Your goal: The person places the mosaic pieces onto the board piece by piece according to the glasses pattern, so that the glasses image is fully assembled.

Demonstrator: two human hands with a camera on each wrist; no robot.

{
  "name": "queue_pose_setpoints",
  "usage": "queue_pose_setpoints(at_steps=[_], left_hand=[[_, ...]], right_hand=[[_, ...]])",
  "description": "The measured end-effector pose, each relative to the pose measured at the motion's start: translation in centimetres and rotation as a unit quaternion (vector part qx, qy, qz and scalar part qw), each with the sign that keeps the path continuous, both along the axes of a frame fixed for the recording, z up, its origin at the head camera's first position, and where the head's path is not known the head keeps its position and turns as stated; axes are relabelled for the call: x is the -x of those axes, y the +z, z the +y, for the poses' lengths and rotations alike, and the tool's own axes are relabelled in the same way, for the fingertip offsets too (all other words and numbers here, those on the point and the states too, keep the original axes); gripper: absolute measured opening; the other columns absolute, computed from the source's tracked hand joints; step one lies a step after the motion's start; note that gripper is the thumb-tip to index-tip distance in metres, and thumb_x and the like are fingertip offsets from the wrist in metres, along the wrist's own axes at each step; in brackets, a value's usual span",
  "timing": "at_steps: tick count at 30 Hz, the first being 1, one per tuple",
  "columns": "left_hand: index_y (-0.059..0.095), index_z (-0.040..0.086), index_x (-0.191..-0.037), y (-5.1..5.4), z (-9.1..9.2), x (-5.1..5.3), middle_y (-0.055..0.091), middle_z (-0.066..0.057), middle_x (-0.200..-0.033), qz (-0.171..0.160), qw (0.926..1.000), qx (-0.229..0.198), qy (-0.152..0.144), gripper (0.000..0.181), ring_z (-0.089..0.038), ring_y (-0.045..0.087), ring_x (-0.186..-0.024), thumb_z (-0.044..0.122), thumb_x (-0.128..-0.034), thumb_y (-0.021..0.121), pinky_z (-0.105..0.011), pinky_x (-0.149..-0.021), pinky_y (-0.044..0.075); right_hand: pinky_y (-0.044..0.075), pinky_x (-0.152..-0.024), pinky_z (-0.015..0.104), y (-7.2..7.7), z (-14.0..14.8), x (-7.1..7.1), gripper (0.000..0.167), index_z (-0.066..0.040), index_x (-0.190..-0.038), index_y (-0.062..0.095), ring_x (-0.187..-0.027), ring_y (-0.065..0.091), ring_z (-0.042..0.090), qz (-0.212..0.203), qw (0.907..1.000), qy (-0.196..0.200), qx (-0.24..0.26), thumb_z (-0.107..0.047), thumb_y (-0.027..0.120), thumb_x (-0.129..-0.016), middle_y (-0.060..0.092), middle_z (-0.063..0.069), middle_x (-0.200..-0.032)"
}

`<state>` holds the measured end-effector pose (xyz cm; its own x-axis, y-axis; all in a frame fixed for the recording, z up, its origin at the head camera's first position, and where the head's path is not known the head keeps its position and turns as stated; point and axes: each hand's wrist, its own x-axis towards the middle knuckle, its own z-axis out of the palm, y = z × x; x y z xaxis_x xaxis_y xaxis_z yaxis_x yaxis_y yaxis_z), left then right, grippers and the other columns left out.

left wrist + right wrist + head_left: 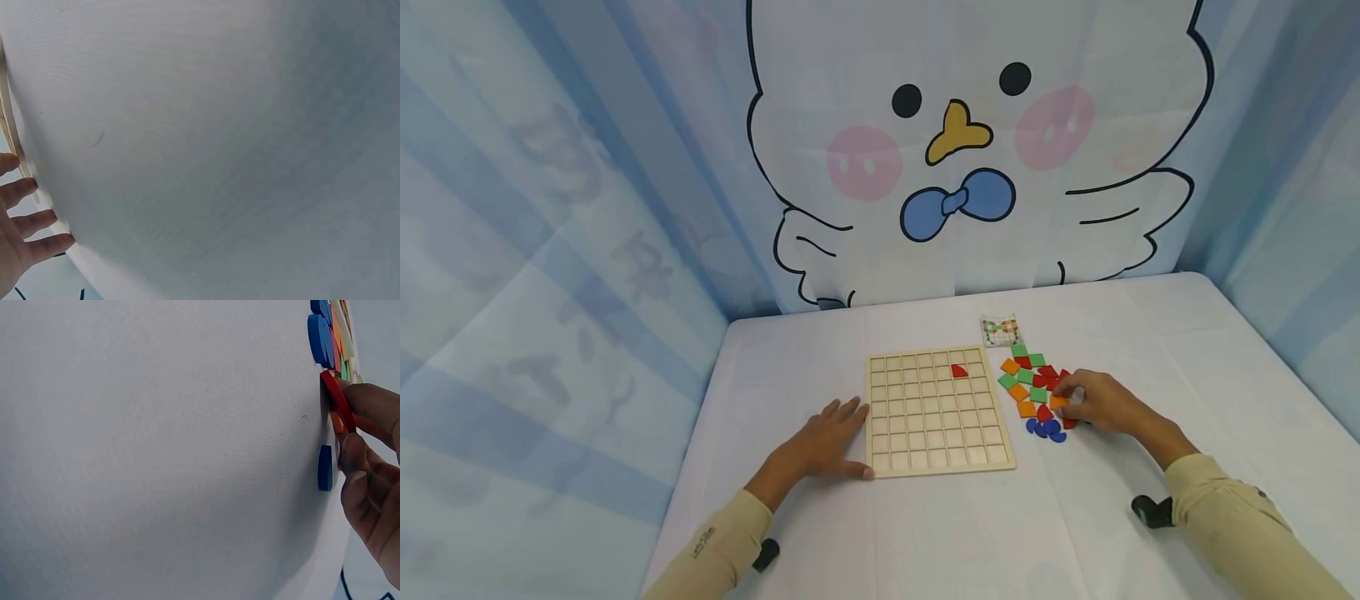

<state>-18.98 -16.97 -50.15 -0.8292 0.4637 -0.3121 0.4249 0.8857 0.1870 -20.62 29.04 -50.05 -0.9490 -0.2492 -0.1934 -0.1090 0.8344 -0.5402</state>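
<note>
A square wooden grid board (940, 423) lies on the white table, with one red quarter-round piece (959, 372) in a cell near its top right. My left hand (831, 442) rests at the board's left edge, fingers spread; the left wrist view shows the same hand (22, 228) beside the wooden edge (10, 125). Over the right side of the loose pieces is my right hand (1101, 403). In the right wrist view that hand (375, 447) pinches a tilted red piece (337, 400) between thumb and fingers, above an orange one (338, 422).
Loose green (1038, 394), orange (1026, 409) and red pieces lie right of the board, with blue pieces (1042, 429) at their near end. A small pattern card (1001, 331) is behind them. One blue piece (325, 468) lies under my right hand. Printed curtains surround the table.
</note>
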Motion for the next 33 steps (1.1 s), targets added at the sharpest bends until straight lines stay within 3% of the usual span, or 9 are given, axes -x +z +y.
queue_pose_setpoints(at_steps=[8,16,33], left_hand=[[0.027,0.016,-0.16,0.18,0.07,-0.02,0.024,-0.009,-0.167,-0.003,1.0,0.002,0.003,0.109,-0.042,0.024,-0.152,0.072,-0.0772,0.07,-0.061,-0.115,0.033],[0.028,0.016,-0.16,0.2,0.1,0.01,0.024,-0.009,-0.167,-0.006,1.0,0.004,0.005,0.109,-0.042,0.023,-0.152,0.071,-0.0764,0.072,-0.061,-0.115,0.033],[0.029,0.016,-0.16,0.02,0.02,0.06,0.025,-0.01,-0.167,-0.003,1.0,-0.003,0.006,0.11,-0.043,0.024,-0.151,0.073,-0.0755,0.071,-0.062,-0.115,0.033]], right_hand=[[0.054,-0.089,0.049,-0.24,0.09,0.22,0.032,-0.003,-0.113,0.071,-0.099,0.059,0.027,-0.002,1.0,-0.003,-0.007,-0.019,0.079,-0.087,0.067,0.01,-0.105],[0.055,-0.085,0.045,-0.42,-0.02,0.23,0.035,-0.002,-0.115,0.07,-0.097,0.057,0.025,-0.009,0.9999,-0.012,-0.004,-0.02,0.079,-0.087,0.067,0.011,-0.107],[0.055,-0.089,0.048,-0.32,-0.19,0.02,0.033,-0.003,-0.116,0.071,-0.098,0.058,0.026,0.01,0.9999,-0.004,-0.006,-0.017,0.079,-0.087,0.068,0.011,-0.107]])
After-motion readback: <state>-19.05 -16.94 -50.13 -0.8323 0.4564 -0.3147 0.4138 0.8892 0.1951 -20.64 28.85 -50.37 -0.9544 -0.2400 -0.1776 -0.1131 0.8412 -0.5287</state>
